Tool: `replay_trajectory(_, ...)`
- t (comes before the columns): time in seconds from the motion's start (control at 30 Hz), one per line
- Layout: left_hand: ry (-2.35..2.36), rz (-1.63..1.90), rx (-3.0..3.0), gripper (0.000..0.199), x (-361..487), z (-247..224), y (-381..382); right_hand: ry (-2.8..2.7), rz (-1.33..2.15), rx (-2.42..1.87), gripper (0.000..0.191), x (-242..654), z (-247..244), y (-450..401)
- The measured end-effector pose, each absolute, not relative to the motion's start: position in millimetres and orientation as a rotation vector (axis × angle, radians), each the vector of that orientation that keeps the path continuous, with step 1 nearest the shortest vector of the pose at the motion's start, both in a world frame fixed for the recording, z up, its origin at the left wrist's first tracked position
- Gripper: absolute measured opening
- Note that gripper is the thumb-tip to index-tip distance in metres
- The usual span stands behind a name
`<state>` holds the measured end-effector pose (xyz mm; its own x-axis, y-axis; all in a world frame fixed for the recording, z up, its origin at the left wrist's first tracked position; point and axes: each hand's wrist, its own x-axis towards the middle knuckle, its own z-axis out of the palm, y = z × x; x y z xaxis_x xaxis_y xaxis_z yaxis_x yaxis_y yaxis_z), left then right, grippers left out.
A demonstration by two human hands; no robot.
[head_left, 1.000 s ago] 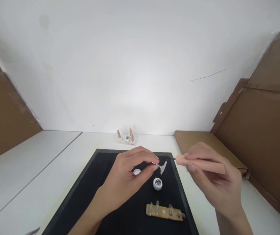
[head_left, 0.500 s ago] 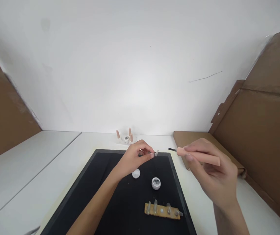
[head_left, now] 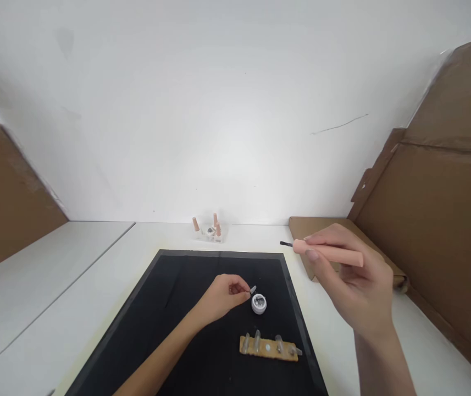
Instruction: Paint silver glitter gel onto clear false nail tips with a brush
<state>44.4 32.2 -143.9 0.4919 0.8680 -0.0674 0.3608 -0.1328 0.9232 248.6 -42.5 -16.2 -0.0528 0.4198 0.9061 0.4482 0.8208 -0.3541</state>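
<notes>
L hand (head_left: 223, 297) low over the black, grey-edged mat (head_left: 189, 270), thumb and forefinger brought nearly together on a small translucent, whitish false-nail tip (head_left: 253, 289), which pokes out just beyond the fingertips, tilted, right by the white round lidless jar (head_left: 259, 311) of silvery-grey bits. R hand (head_left: 358, 278) up in the air to the right, fingers curled round a pale-pink smooth cylindrical-handled brush (head_left: 336, 254), dark bristles pointing left, well apart from jar & nail tip. Nearer the person on the mat: tan rectangular strip (head_left: 262, 352) w/ several clear nail tips (head_left: 257, 341) and one pale dot. Back of the white counter (head_left: 255, 236): clear plastic holder (head_left: 223, 234) w/ pink-capped bottles (head_left: 196, 224). Handling (my guess): nail tip v. light, thin, stiffish, prob. slick, could crack or flip if squeezed; best held by edges or narrow end, faces left alone. Brush prob. light, rigid handle, soft bristles; grip mid-handle, as now. Unclear: L fingers cover the near end of the nail tip, so can't tell if skin meets it directly or a small stem sits between; which face is up, too small to judge; jar contents blur together; both forearms cut off by the bottom edge, also a grey sliver (head_left: 51, 392) bottom left (unidentifiable).
</notes>
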Motion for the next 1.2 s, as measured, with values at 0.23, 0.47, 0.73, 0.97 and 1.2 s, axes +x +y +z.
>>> replay_trajectory(0.23, 1.157, 0.532, 1.793, 0.018, 35.9, -177.3, 20.5, -1.683, 0.003, -0.722, 0.022, 250.5, -14.2, -42.5)
replay_trajectory(0.47, 1.158, 0.475, 1.977, 0.013, 33.6, -181.2, 12.5, -1.699, 0.001, -0.727, 0.022, 248.4, -15.0, -44.2)
replay_trajectory(0.73, 1.147, 0.406, 2.056, 0.021, 30.0, -185.1, 13.7, -1.686, 0.002, -0.725, 0.021, 250.5, -14.2, -44.9)
replay_trajectory(0.97, 1.166, 0.435, 2.098, 0.041, 31.4, -161.9, 6.8, -1.689, 0.005, -0.732, 0.022, 252.8, -11.1, -48.2)
replay_trajectory(1.2, 1.186, 0.428, 2.179, 0.052, 58.4, -145.5, 4.5, -1.696, -0.003, -0.718, 0.022, 256.1, -10.1, -51.5)
